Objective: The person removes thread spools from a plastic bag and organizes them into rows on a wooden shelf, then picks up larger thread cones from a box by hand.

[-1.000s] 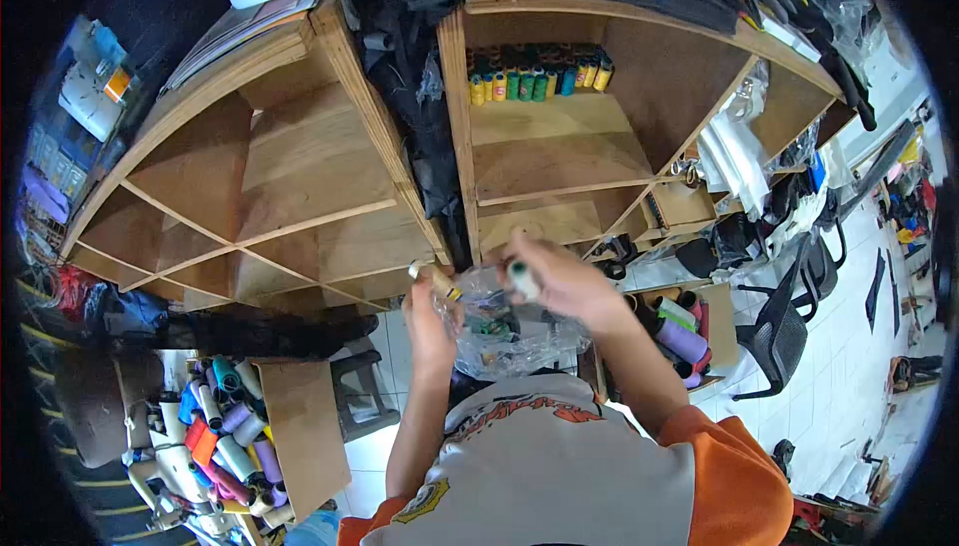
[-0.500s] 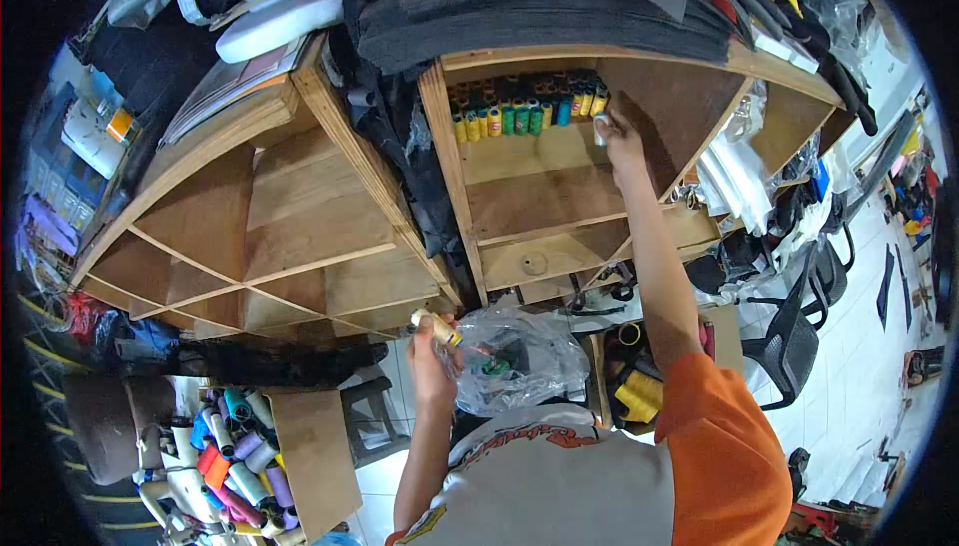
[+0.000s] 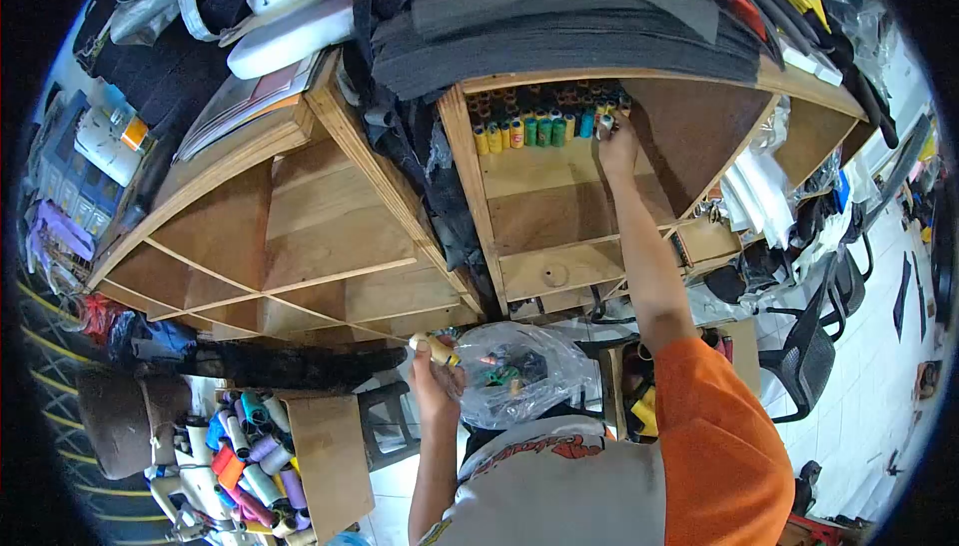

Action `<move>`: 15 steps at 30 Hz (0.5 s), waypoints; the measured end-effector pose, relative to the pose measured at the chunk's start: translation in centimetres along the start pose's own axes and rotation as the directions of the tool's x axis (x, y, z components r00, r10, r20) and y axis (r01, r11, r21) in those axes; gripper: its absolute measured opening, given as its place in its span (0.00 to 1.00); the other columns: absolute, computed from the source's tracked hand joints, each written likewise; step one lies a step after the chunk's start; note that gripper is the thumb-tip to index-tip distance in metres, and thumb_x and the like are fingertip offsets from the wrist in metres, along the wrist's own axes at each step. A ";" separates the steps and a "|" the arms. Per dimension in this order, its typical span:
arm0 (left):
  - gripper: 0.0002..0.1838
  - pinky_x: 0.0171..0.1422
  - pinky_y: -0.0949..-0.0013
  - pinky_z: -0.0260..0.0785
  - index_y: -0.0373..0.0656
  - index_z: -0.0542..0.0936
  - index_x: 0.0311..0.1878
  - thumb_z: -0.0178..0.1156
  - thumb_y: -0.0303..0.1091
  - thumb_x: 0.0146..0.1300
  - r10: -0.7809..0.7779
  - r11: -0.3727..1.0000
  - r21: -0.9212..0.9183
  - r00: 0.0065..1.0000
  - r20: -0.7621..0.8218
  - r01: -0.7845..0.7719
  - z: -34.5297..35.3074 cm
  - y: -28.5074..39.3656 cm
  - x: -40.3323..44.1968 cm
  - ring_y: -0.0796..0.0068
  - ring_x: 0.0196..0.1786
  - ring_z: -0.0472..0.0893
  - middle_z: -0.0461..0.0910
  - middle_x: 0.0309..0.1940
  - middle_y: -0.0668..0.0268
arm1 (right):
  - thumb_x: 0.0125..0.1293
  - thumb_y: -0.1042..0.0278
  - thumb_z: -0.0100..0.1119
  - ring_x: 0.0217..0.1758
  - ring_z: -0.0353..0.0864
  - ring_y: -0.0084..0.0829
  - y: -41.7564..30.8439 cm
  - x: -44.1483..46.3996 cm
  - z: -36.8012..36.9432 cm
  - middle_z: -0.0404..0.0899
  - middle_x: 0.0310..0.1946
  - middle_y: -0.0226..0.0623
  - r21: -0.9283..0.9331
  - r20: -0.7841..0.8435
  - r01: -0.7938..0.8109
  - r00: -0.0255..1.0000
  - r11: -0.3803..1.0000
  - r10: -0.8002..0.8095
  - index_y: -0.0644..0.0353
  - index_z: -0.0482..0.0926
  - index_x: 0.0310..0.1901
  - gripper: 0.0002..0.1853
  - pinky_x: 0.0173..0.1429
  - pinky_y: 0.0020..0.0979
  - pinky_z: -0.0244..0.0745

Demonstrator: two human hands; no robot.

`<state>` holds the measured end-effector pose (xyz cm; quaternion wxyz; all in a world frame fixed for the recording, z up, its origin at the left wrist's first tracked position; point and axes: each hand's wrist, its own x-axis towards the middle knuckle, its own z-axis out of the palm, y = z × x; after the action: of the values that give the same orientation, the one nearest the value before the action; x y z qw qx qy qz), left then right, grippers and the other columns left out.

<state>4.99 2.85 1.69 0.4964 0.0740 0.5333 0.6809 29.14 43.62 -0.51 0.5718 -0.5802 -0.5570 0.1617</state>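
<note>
My right hand [image 3: 618,146] reaches into the wooden shelf compartment [image 3: 544,216], its fingers closed around a pale thread spool [image 3: 605,123]. Just left of it stand rows of thread spools [image 3: 544,132], yellow, green and blue at the front and dark ones behind. Lower down, my left hand [image 3: 437,382] is closed on a cream-coloured thread spool [image 3: 440,351] with a yellow end. Next to that hand is a clear plastic bag [image 3: 524,376] with small green and dark things inside; its contents are hard to make out.
A second wooden shelf [image 3: 330,201] with dividers stands at the left. Dark folded fabric [image 3: 569,31] is stacked on top. An open cardboard box [image 3: 325,466] is beside many coloured thread cones [image 3: 255,461] at lower left. At right are black chairs [image 3: 799,361].
My right hand keeps its pale spool and has shifted slightly left against the row's right end. My left hand still holds its spool. The whole view has moved a little.
</note>
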 end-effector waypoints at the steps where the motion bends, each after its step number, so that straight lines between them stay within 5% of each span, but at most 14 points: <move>1: 0.24 0.15 0.80 0.59 0.42 0.75 0.40 0.52 0.57 0.61 0.010 1.000 0.002 1.000 0.022 -0.010 -0.2 -0.1 0.1 0.82 0.16 0.68 0.75 0.27 0.69 | 0.60 0.71 0.57 0.42 0.77 0.42 1.1 0.4 0.7 0.77 0.43 0.50 0.231 0.001 -0.054 0.998 0.971 0.055 0.66 0.72 0.53 0.19 0.44 0.36 0.72; 4: 0.24 0.16 0.81 0.61 0.43 0.75 0.39 0.53 0.58 0.60 0.015 1.000 -0.012 1.000 0.006 -0.015 -0.4 -0.2 0.5 0.83 0.16 0.68 0.74 0.27 0.69 | 0.63 0.72 0.54 0.34 0.73 0.35 2.6 1.0 1.7 0.76 0.39 0.45 0.546 0.008 -0.114 0.991 0.830 0.130 0.66 0.72 0.50 0.14 0.35 0.31 0.69; 6: 0.23 0.16 0.81 0.61 0.43 0.75 0.40 0.53 0.57 0.60 0.008 1.000 -0.022 1.000 -0.013 -0.008 -0.3 -0.2 0.5 0.83 0.16 0.68 0.75 0.27 0.69 | 0.60 0.73 0.56 0.34 0.75 0.35 2.8 1.0 1.7 0.77 0.38 0.46 0.297 -0.043 -0.059 0.996 0.953 0.075 0.67 0.73 0.48 0.14 0.37 0.31 0.70; 8: 0.23 0.16 0.81 0.61 0.43 0.74 0.40 0.53 0.57 0.61 -0.002 1.000 -0.026 1.000 -0.014 0.002 -0.4 0.0 0.2 0.83 0.16 0.69 0.75 0.28 0.69 | 0.54 0.74 0.62 0.41 0.82 0.40 2.7 0.7 1.2 0.80 0.40 0.50 -0.361 -0.061 0.059 0.994 0.931 -0.087 0.67 0.75 0.49 0.19 0.45 0.34 0.75; 10: 0.23 0.16 0.79 0.59 0.40 0.75 0.39 0.53 0.54 0.62 0.017 0.998 -0.059 0.999 -0.030 -0.019 -0.8 -0.2 0.3 0.81 0.18 0.69 0.74 0.28 0.67 | 0.53 0.75 0.63 0.40 0.82 0.39 3.1 0.8 1.5 0.80 0.39 0.48 -0.034 -0.091 0.006 0.996 0.999 -0.009 0.66 0.75 0.48 0.19 0.44 0.34 0.75; 12: 0.24 0.17 0.78 0.58 0.38 0.76 0.39 0.53 0.54 0.62 0.024 0.997 -0.070 0.998 -0.051 -0.028 -0.8 -0.1 0.3 0.80 0.19 0.69 0.74 0.29 0.67 | 0.53 0.75 0.63 0.40 0.82 0.38 3.5 1.0 1.7 0.81 0.38 0.46 -0.023 -0.113 0.064 0.991 0.998 -0.066 0.66 0.75 0.48 0.19 0.44 0.34 0.75; 14: 0.25 0.17 0.79 0.58 0.37 0.76 0.40 0.53 0.55 0.62 0.014 0.998 -0.061 0.997 -0.080 -0.019 -0.6 0.1 0.1 0.80 0.20 0.69 0.74 0.29 0.66 | 0.52 0.76 0.64 0.41 0.81 0.36 4.2 1.1 1.8 0.81 0.37 0.44 -0.334 -0.096 0.219 0.960 0.917 -0.264 0.65 0.76 0.48 0.19 0.43 0.33 0.75; 15: 0.25 0.17 0.79 0.58 0.37 0.75 0.41 0.53 0.55 0.62 0.025 0.998 -0.052 0.998 -0.064 -0.029 -0.6 0.1 0.1 0.80 0.20 0.69 0.74 0.29 0.66 | 0.52 0.76 0.64 0.41 0.81 0.35 3.6 1.1 1.7 0.81 0.37 0.44 -0.295 -0.085 0.164 0.977 0.941 -0.196 0.65 0.76 0.47 0.18 0.43 0.33 0.75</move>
<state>4.47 2.51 1.49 0.4717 0.0462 0.5294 0.7036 29.74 46.36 -3.57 0.5248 -0.6116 -0.5921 -0.0066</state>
